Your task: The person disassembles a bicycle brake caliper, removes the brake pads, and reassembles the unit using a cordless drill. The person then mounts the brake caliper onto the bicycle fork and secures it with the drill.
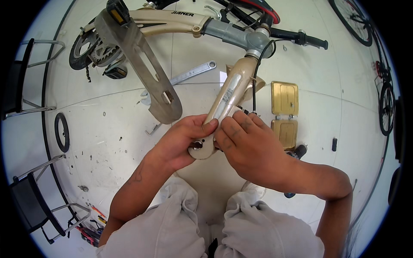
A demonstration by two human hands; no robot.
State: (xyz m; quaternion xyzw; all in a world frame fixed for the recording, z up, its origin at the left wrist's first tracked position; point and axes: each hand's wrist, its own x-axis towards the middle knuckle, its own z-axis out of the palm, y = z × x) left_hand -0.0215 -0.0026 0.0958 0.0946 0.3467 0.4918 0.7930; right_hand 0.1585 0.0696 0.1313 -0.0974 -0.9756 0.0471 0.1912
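A champagne-coloured bicycle fork (234, 88) slants toward me, its rounded leg end with a dark axle slot near my lap. My left hand (178, 139) is wrapped round that lower end, thumb on top. Against the fork's right side, the fingers of my right hand (251, 146) are bent and pressed together beside a black cable (254, 81). What they pinch is hidden behind the knuckles. Above, the fork meets a grey head tube (232, 35) joined to the champagne frame (170, 21). Left of the fork, a grey-brown slotted arm (146, 64) reaches down.
A large wrench (195, 72) lies on the white tiled floor beyond the fork. To the right are an open gold metal case (285, 98) and a small black cylinder (334, 144). Chairs (28, 202) and a small tyre (62, 132) are left; another bicycle (380, 69) stands far right.
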